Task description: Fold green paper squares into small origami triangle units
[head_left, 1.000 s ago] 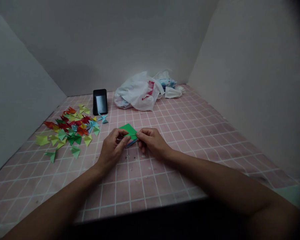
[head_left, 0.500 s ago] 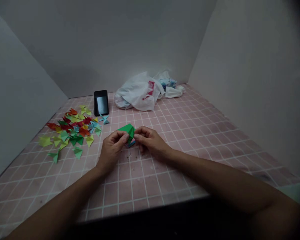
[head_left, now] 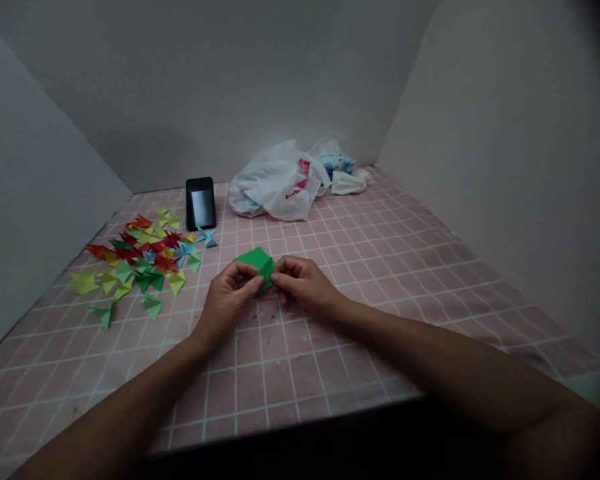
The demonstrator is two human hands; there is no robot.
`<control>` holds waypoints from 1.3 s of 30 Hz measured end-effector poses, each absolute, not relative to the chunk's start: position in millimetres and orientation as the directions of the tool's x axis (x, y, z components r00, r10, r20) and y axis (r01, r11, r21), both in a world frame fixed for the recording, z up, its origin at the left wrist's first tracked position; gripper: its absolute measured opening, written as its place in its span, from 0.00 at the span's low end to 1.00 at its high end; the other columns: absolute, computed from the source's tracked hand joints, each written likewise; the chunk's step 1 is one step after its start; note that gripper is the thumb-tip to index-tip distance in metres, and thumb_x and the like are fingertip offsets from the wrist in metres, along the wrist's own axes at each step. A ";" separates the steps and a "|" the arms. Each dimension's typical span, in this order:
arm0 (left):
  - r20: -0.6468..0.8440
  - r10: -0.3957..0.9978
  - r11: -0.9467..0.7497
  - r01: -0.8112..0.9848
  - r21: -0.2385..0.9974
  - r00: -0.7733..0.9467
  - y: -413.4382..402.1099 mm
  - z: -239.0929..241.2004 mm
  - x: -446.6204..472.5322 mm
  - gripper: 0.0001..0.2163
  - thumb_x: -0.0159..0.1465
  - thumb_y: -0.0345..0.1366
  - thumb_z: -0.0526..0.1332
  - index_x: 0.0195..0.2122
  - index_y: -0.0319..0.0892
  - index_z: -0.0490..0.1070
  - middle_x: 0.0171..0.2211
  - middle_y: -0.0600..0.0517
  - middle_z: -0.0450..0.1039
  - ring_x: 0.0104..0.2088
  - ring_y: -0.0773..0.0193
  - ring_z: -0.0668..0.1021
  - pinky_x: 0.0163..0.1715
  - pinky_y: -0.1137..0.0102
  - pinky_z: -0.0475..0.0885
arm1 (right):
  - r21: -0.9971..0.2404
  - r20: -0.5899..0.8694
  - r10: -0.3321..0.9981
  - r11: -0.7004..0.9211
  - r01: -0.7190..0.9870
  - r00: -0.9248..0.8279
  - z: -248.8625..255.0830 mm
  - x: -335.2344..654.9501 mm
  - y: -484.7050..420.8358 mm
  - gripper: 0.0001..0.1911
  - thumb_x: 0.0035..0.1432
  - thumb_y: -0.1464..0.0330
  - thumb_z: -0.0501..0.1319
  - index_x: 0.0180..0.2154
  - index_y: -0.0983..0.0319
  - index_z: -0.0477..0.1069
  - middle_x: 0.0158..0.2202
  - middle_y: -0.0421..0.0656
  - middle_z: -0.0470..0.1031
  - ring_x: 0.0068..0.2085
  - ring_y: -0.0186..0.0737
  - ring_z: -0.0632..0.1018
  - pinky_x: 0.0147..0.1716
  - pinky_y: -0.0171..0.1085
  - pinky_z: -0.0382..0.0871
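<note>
Left hand [head_left: 229, 293], right hand [head_left: 303, 283] pinch green paper [head_left: 257, 259]; bag [head_left: 273, 187] contents hidden.

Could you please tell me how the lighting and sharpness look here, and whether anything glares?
Head view: dim, even light, darkening at the top right and bottom edge; the phone screen reflects a pale patch; the green paper pinched by the left hand and right hand looks fairly sharp; walls splay outward.
</note>
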State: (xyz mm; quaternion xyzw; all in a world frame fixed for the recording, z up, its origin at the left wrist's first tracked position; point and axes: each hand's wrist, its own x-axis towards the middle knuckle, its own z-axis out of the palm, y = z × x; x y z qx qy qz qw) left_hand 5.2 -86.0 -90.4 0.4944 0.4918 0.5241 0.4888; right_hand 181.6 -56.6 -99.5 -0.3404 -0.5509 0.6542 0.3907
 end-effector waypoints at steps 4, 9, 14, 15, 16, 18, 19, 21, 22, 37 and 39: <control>-0.002 1.000 0.002 -0.065 0.998 -0.006 -86.2 -90.5 6.9 0.11 0.53 0.37 0.74 0.33 0.42 0.74 0.30 0.55 0.76 0.29 0.67 0.77 0.31 0.72 0.72 | -0.991 -0.005 0.897 -0.062 -0.116 -0.441 -96.3 181.2 -57.6 0.08 0.59 0.65 0.64 0.31 0.59 0.66 0.20 0.33 0.68 0.20 0.31 0.70 0.21 0.32 0.62; -0.046 0.999 0.046 -0.045 0.998 0.007 -87.1 -91.4 7.9 0.10 0.54 0.38 0.73 0.32 0.41 0.75 0.29 0.54 0.77 0.29 0.67 0.78 0.31 0.72 0.72 | -0.992 0.020 0.898 -0.039 -0.124 -0.439 -96.3 180.7 -58.4 0.08 0.57 0.66 0.64 0.31 0.59 0.65 0.22 0.33 0.68 0.21 0.30 0.71 0.22 0.32 0.63; -0.080 0.997 0.079 -0.035 0.996 -0.005 -89.3 -90.6 9.3 0.10 0.57 0.40 0.71 0.30 0.40 0.74 0.26 0.54 0.77 0.27 0.67 0.77 0.31 0.72 0.72 | -0.992 0.066 0.918 0.019 -0.122 -0.391 -96.2 178.8 -59.4 0.08 0.57 0.66 0.64 0.34 0.59 0.65 0.25 0.33 0.68 0.22 0.30 0.71 0.21 0.32 0.64; -0.076 0.997 0.075 -0.049 0.996 -0.019 -89.6 -90.4 9.5 0.09 0.57 0.40 0.71 0.30 0.41 0.74 0.26 0.54 0.77 0.27 0.67 0.77 0.31 0.72 0.72 | -0.991 0.070 0.919 0.019 -0.133 -0.387 -96.5 178.2 -59.6 0.09 0.57 0.66 0.65 0.36 0.59 0.65 0.26 0.33 0.69 0.22 0.30 0.71 0.21 0.32 0.65; -0.072 0.997 0.070 -0.064 0.996 -0.029 -89.7 -90.3 9.7 0.09 0.57 0.39 0.71 0.30 0.41 0.74 0.27 0.54 0.77 0.27 0.67 0.77 0.31 0.72 0.72 | -0.990 0.064 0.917 0.008 -0.143 -0.394 -96.9 177.8 -59.8 0.11 0.56 0.66 0.66 0.38 0.58 0.65 0.26 0.33 0.70 0.22 0.30 0.71 0.21 0.32 0.65; -0.073 0.997 0.072 -0.084 0.994 -0.018 -90.0 -90.2 9.9 0.09 0.57 0.38 0.71 0.31 0.40 0.75 0.27 0.54 0.77 0.28 0.67 0.78 0.33 0.72 0.73 | -0.987 0.033 0.901 -0.039 -0.158 -0.433 -97.5 177.5 -60.2 0.11 0.56 0.66 0.66 0.39 0.59 0.66 0.27 0.34 0.72 0.22 0.30 0.71 0.21 0.32 0.66; -0.080 0.997 0.080 -0.087 0.993 -0.003 -90.1 -90.2 9.9 0.09 0.57 0.38 0.71 0.31 0.40 0.75 0.28 0.54 0.78 0.28 0.67 0.78 0.33 0.71 0.73 | -0.985 0.017 0.893 -0.062 -0.160 -0.449 -97.7 177.6 -60.5 0.10 0.56 0.67 0.66 0.38 0.59 0.66 0.27 0.34 0.72 0.22 0.29 0.71 0.21 0.31 0.66; -0.089 0.996 0.091 -0.083 0.992 0.019 -90.6 -90.3 9.6 0.09 0.57 0.38 0.72 0.32 0.41 0.75 0.29 0.53 0.78 0.29 0.66 0.79 0.33 0.70 0.74 | -0.983 0.003 0.891 -0.081 -0.165 -0.454 -97.5 178.6 -61.0 0.09 0.57 0.67 0.65 0.34 0.59 0.66 0.27 0.34 0.71 0.22 0.28 0.71 0.21 0.31 0.65; -0.088 0.996 0.090 -0.073 0.993 0.025 -90.9 -90.3 9.3 0.09 0.57 0.38 0.72 0.32 0.41 0.75 0.29 0.53 0.78 0.29 0.65 0.79 0.33 0.70 0.74 | -0.982 0.002 0.893 -0.083 -0.168 -0.451 -97.2 179.2 -61.2 0.09 0.57 0.66 0.65 0.33 0.59 0.65 0.26 0.34 0.70 0.22 0.28 0.70 0.21 0.31 0.65; 0.028 1.000 -0.029 0.138 0.990 0.013 -91.5 -86.9 6.8 0.09 0.61 0.40 0.67 0.27 0.42 0.74 0.25 0.52 0.76 0.27 0.65 0.76 0.30 0.70 0.70 | -0.977 -0.016 0.878 -0.114 -0.178 -0.478 -99.4 180.5 -61.6 0.08 0.59 0.64 0.64 0.32 0.59 0.66 0.24 0.34 0.69 0.20 0.29 0.70 0.21 0.32 0.65; 0.038 0.999 -0.038 0.127 0.991 0.009 -91.7 -87.3 7.5 0.07 0.60 0.39 0.68 0.29 0.42 0.74 0.27 0.53 0.76 0.28 0.65 0.76 0.31 0.70 0.70 | -0.978 -0.010 0.878 -0.108 -0.178 -0.478 -98.4 180.2 -62.3 0.09 0.60 0.64 0.63 0.32 0.59 0.65 0.24 0.34 0.69 0.20 0.28 0.70 0.21 0.31 0.65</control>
